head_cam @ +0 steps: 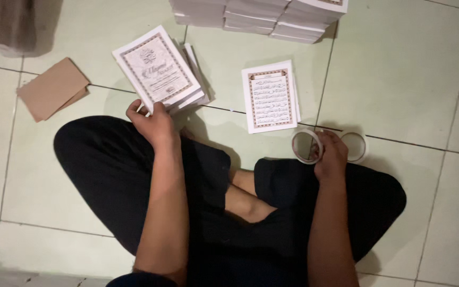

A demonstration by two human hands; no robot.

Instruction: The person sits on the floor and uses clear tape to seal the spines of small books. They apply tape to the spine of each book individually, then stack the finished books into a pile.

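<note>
Nothing looks taped yet: left hand point(152, 121) grips the fanned booklets point(160, 72) at upper left, right hand point(331, 154) closed on 1 tape roll point(307, 146) at center right.

Left hand point(152, 121) and right hand point(329, 155) forward, fingers curled

Black trousers point(112, 175) on the legs, forearms bare of sleeves

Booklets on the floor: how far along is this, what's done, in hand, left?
Looks early. Done: nothing visibly taped; one booklet lies apart on the tiles. In hand: the left hand grips the edge of a fanned pile of booklets, and the right hand holds a tape roll, a second roll beside it. Left: the stacks at the top seem untouched.
</note>
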